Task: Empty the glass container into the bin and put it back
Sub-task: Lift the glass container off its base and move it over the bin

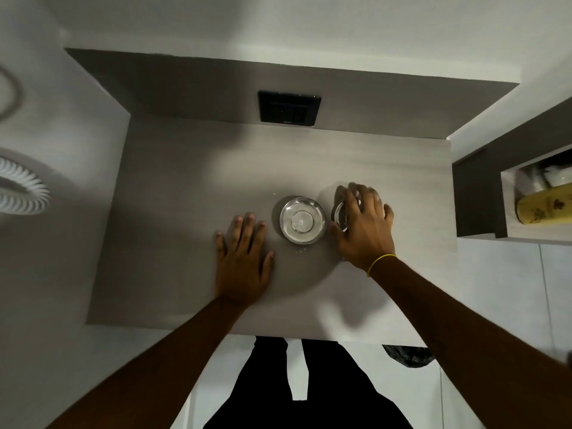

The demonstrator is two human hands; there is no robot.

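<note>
My right hand (pixel 365 224) reaches over a clear glass container (pixel 339 213) on the grey counter (pixel 185 212), fingers curled around its rim from above; most of the glass is hidden under the hand. My left hand (pixel 243 258) lies flat on the counter, fingers spread, holding nothing. A round steel bowl (pixel 302 220) with something pale inside stands between the two hands. A dark bin bag (pixel 408 356) shows below the counter's front edge on the right.
A black switch plate (pixel 289 107) sits on the back wall. A shelf niche on the right holds a yellow bottle (pixel 544 204). A white ribbed object (pixel 21 190) is on the left. My dark-clothed legs stand at the counter's front edge.
</note>
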